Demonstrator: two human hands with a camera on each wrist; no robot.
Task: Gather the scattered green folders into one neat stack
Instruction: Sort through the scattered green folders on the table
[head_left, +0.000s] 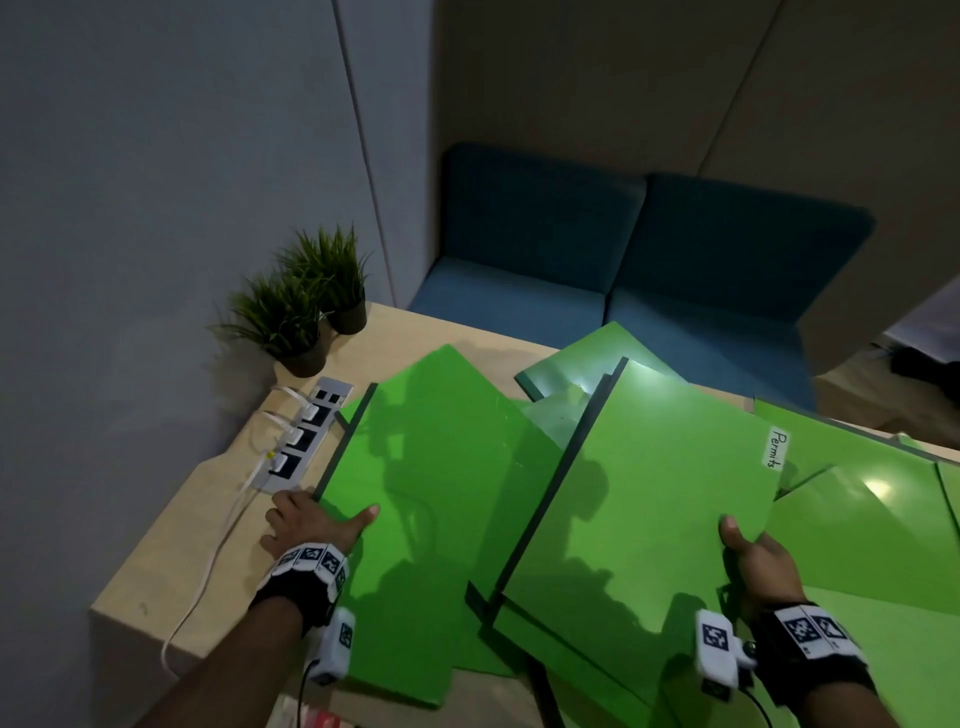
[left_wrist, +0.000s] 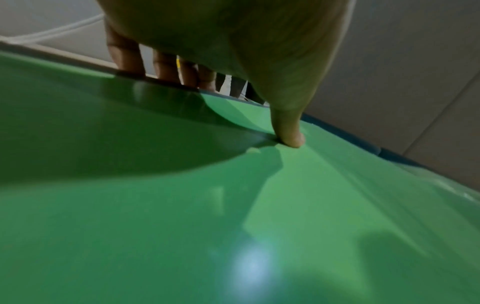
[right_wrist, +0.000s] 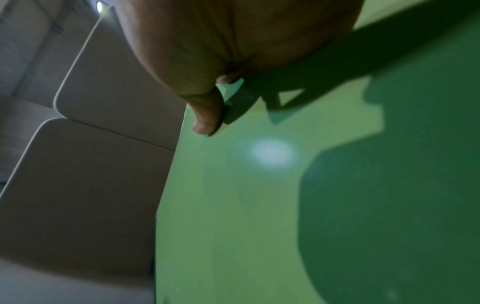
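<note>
Head view, near to far. Nearest, at the table's (head_left: 156, 566) front edge, two hands, each gripping a green folder. Left hand (head_left: 306, 525) near the front left corner, thumb pressed on top of the left folder (head_left: 436, 483), fingers curled under its dark-spined edge; same grip seen from the left wrist, thumb (left_wrist: 289, 131) down on the green cover, fingers below the rim. Right hand (head_left: 761, 564) pinching the near right corner of a second folder (head_left: 654, 488), thumb on top, fingers hidden beneath; held tilted above the pile, white tag reading "Permits" (head_left: 775, 448) near its far right corner. Right wrist view: thumb (right_wrist: 207, 115) on the folder's edge. Underneath and to the right, more green folders (head_left: 857, 499) overlapping at odd angles across the table's right side. Along the left edge, a power strip (head_left: 301, 441) with white plugs and a cable trailing over the front. Far left corner: two small potted plants (head_left: 301, 301). Beyond the far edge, a blue sofa (head_left: 649, 249) against the wall.
</note>
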